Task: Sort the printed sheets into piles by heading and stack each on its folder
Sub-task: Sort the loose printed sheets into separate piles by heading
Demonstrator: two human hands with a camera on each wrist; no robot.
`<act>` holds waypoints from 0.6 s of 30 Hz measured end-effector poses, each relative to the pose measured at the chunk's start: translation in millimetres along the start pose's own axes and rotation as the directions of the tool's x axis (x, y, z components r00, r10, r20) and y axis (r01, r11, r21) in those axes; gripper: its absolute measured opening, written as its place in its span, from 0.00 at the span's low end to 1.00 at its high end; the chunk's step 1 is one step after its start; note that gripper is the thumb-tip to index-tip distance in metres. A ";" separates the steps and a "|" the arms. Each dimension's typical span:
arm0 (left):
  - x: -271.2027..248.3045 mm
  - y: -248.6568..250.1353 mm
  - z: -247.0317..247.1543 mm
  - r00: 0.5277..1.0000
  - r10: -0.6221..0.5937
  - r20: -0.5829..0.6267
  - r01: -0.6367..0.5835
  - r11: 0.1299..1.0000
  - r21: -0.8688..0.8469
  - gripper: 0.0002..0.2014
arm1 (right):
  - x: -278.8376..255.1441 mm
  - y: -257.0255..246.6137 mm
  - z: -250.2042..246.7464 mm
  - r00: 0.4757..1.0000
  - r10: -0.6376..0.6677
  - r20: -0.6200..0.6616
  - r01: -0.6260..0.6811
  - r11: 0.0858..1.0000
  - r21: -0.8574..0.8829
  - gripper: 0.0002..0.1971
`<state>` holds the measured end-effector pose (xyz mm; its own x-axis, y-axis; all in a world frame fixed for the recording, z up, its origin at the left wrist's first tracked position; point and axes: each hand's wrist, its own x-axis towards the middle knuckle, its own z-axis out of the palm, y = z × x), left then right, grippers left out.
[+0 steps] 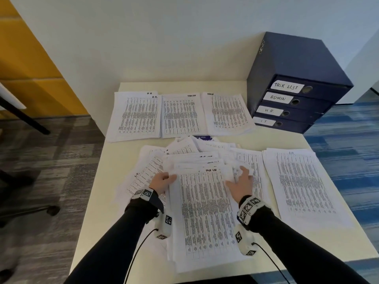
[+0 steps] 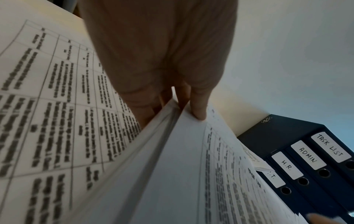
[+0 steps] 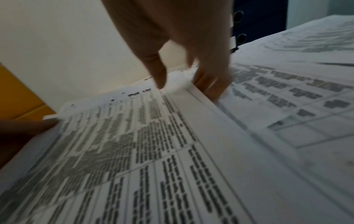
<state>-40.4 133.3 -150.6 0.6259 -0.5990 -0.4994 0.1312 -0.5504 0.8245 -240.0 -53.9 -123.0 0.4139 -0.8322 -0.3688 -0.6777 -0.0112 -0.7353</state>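
Note:
A thick stack of printed sheets (image 1: 205, 212) lies in front of me, its top sheet headed TASK LIST. My left hand (image 1: 167, 178) pinches its upper left edge, thumb (image 2: 198, 112) on top and the other fingers beneath. My right hand (image 1: 240, 177) grips the upper right edge (image 3: 193, 91), thumb on the top sheet and fingers curled under. Behind the stack spreads a loose heap of unsorted sheets (image 1: 194, 154). Three sorted piles lie along the back: H.R. (image 1: 135, 115), TASK LIST (image 1: 180, 115) and ADMIN (image 1: 227, 113). Another pile (image 1: 299, 181) lies at the right.
A dark blue box of folders (image 1: 291, 103) labelled TASK LIST, ADMIN, H.R. and IT stands at the back right corner against the wall. The cream table (image 1: 98, 201) ends at the left over grey carpet and at the right over blue carpet.

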 end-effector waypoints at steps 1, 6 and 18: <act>3.3 -5.0 -1.3 1.000 0.020 -0.004 -0.020 0.999 0.030 0.30 | -1.2 1.6 2.6 0.996 -0.047 -0.081 0.041 0.997 -0.071 0.29; 0.3 -4.8 -1.5 0.998 0.059 -0.023 -0.058 0.996 0.071 0.34 | -6.3 13.5 16.1 0.997 -0.033 0.065 0.051 0.953 -0.299 0.21; -4.9 0.4 8.6 0.996 0.008 -0.088 -0.007 1.000 0.012 0.11 | -0.5 13.1 13.9 0.990 0.076 0.116 -0.058 0.987 -0.150 0.09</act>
<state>-50.0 131.0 -150.0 0.6919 -0.5499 -0.4678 0.1181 -0.5530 0.8248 -240.6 -45.9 -140.4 0.4288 -0.7607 -0.4873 -0.7841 -0.0455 -0.6189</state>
